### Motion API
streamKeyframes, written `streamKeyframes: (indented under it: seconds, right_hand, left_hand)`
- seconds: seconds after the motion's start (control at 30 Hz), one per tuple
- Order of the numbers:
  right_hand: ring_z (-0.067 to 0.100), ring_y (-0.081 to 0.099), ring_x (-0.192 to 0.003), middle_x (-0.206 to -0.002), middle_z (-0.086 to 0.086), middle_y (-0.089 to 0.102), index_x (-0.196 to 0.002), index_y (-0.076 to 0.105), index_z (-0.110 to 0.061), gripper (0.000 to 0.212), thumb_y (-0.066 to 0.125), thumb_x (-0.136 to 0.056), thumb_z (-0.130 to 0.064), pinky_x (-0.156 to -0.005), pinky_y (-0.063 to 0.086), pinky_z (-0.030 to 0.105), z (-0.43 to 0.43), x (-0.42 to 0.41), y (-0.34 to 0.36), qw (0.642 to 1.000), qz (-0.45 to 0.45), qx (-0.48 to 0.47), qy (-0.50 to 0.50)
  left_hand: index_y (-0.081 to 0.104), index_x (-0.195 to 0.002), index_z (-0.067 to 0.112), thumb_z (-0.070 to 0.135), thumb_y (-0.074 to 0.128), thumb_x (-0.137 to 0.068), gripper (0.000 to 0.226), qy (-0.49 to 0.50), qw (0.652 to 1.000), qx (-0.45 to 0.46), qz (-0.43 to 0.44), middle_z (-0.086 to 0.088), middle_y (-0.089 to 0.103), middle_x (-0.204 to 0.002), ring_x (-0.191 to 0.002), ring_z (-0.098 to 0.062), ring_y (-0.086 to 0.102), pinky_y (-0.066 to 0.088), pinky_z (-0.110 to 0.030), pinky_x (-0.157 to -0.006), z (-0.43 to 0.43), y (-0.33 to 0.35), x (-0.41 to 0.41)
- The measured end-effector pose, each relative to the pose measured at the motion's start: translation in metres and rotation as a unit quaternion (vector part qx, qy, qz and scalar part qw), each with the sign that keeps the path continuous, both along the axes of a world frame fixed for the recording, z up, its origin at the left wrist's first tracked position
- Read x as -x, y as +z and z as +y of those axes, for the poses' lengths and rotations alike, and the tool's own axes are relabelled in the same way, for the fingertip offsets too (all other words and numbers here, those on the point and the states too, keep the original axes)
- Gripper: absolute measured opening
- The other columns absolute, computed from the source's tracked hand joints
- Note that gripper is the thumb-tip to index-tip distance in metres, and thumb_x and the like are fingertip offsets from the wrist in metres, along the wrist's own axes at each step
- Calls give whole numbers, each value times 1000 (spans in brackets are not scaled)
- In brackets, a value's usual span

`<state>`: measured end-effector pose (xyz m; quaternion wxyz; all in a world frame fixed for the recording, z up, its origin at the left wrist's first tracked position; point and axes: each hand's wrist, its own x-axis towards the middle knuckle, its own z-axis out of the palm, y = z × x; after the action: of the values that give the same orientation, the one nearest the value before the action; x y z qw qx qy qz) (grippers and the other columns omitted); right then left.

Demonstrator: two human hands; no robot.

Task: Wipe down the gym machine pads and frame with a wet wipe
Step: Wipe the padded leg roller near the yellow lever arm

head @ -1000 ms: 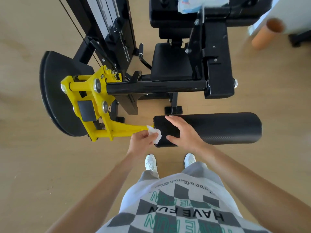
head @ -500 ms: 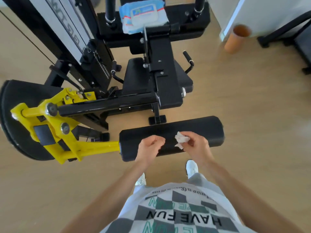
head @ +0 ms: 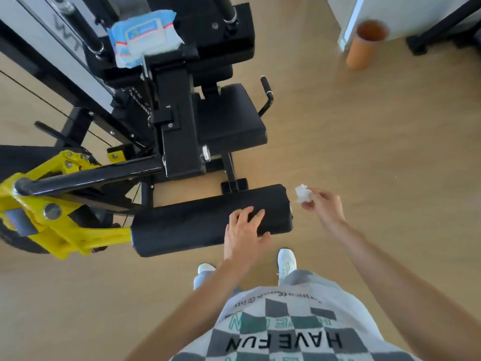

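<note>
A black roller pad lies across the lower middle, fixed to a yellow lever arm on its left. My left hand rests flat on the pad's right part, fingers spread, holding nothing. Just past the pad's right end, my right hand pinches a crumpled white wet wipe in the air, clear of the pad. Behind stand the black seat pad and the machine's black frame.
A blue pack of wet wipes lies on the machine's upper pad. An orange tube stands on the wooden floor at the upper right, beside a white wall corner. Another machine's black base sits at the far right. My white shoes are below the roller.
The wipe passed from my left hand to my right. My right hand then moved right along the roller and off its end, while my left hand settled flat on the pad. The view shifted right.
</note>
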<state>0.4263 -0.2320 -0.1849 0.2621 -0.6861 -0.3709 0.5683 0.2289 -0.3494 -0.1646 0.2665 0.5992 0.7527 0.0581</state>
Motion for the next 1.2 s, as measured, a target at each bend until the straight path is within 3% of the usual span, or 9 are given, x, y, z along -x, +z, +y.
streamKeyframes:
  seconds: [0.2,0.3,0.53,0.73,0.83,0.93,1.03,1.13,1.2]
  right_hand:
    - [17,67,-68,-79,11,75,-79,80,-19,17,71,-92,-25,-83,59,44,4,21,-11,998,3,-4,70]
    - [17,54,-62,-65,2,66,-72,74,-13,25,68,-94,-24,-68,52,36,-2,23,-12,994,-38,-21,96]
    - [10,52,-56,-61,-5,62,-72,74,-22,21,67,-89,-13,-52,41,16,-15,-1,-20,985,-54,-8,166]
    - [31,73,-77,-86,1,76,-89,74,-24,4,71,-91,-23,-69,57,36,-2,-10,-19,994,-31,3,105]
    - [26,74,-81,-95,-3,76,-90,73,-23,4,71,-90,-18,-82,61,44,5,-1,-15,994,-22,-14,105]
    - [19,72,-82,-102,-3,72,-108,69,-25,21,67,-93,-11,-75,60,33,1,9,-11,991,-4,-31,133]
    - [8,65,-76,-88,-8,68,-124,72,-24,32,63,-96,-11,-66,47,9,-6,10,-14,982,-25,-67,174]
    - [3,59,-70,-80,-8,69,-117,77,-19,24,67,-96,-13,-65,43,8,-13,4,-17,977,-44,-86,190]
    - [7,58,-65,-70,-8,69,-98,82,-20,15,69,-94,-13,-62,44,12,-15,0,-20,972,-60,-82,210]
  left_hand:
    - [34,-156,37,50,57,-97,64,12,997,56,50,0,16,-166,-154,-26,4,44,-45,-112,6,0,-22]
    - [32,-157,37,53,56,-97,67,28,997,62,48,-1,12,-168,-156,-26,-2,42,-48,-113,14,2,-24]
    - [22,-161,36,59,55,-97,75,5,996,69,60,-3,14,-171,-158,-30,0,21,-52,-126,45,-2,-13]
    - [26,-160,36,61,56,-96,75,9,996,71,56,-2,21,-169,-157,-29,8,20,-51,-126,60,-4,-7]
    - [30,-160,32,58,57,-97,73,10,997,36,65,-4,21,-169,-158,-29,9,15,-47,-128,53,-9,-9]
    - [40,-155,32,51,61,-97,65,30,996,-22,85,-1,31,-166,-156,-24,18,21,-44,-126,38,-9,-18]
    - [35,-158,34,51,58,-98,66,15,996,-6,86,3,26,-168,-158,-22,14,16,-40,-126,25,-12,-27]
    - [32,-159,35,50,56,-100,65,5,996,-7,87,5,23,-169,-159,-21,11,11,-39,-128,25,-16,-24]
    - [34,-158,35,50,57,-100,64,7,997,-13,80,5,26,-168,-158,-20,13,13,-38,-128,28,-15,-21]
